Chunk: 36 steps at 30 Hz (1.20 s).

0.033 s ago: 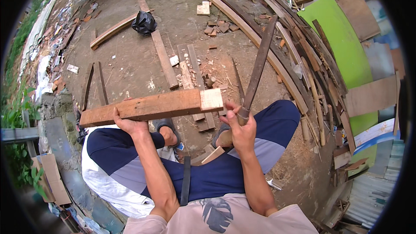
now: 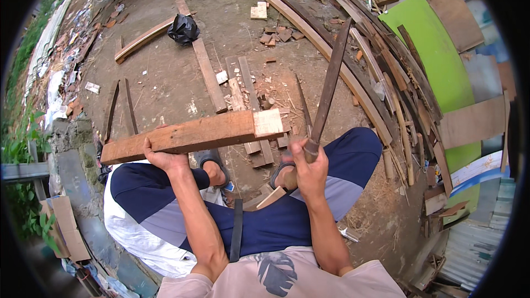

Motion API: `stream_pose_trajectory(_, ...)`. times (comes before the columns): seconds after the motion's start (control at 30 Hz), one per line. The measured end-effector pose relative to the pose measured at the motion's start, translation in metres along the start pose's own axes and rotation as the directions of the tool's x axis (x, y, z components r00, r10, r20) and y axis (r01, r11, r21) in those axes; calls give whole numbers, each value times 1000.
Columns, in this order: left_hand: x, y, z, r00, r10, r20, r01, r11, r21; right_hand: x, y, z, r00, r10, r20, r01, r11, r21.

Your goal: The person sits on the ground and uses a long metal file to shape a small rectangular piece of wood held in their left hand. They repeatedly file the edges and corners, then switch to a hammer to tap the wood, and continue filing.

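Note:
A thick reddish-brown wooden beam lies across in front of me, over my left knee, its right end cut down to a pale, freshly worked step. My left hand grips it from below near its left part, thumb on the near side and fingertips showing behind. My right hand is wrapped round the handle of a machete, whose long dark blade points up and away to the right. The blade stands apart from the beam's pale end. A small wood offcut rests between my legs.
Planks and wood chips lie on the dirt ground ahead. Long timbers and a stack of boards run along the right, beside a green panel. A black plastic bag sits farther off. At left is a low block wall.
The fingers of my right hand have closed more firmly round the machete handle, where before they were partly loosened. The beam has tilted very slightly, its right end a little higher.

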<state>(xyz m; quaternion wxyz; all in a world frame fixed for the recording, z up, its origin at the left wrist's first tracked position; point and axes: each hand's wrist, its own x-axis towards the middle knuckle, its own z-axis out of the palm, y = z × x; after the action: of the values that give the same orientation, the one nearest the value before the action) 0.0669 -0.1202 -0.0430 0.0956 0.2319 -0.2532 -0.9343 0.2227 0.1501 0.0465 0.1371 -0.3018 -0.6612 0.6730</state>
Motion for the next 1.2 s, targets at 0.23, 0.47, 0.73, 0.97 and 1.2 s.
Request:
stream_pose_trajectory(0.23, 2, -11, 14, 997, 65, 48, -60, 994, -94, -64, 1, 8, 855, 394, 337, -476, 855, 207)
stream_pose_trajectory(0.47, 5, -10, 4, 990, 104, 95, -92, 988, -122, -52, -10, 6, 961, 184, 205, -254, 881, 400)
stream_pose_trajectory(0.73, 5, -13, 9, 983, 183, 25, -181, 981, -64, -53, -4, 19, 875, 394, 282, -474, 815, 333)
stream_pose_trajectory(0.97, 5, -15, 11, 986, 152, 61, -145, 982, -118, -55, 6, 23, 823, 488, 291, -553, 807, 207)
stream_pose_trajectory(1.2, 9, -13, 4, 978, 168, 124, -159, 984, -75, -46, 6, 10, 970, 165, 179, -236, 824, 515)
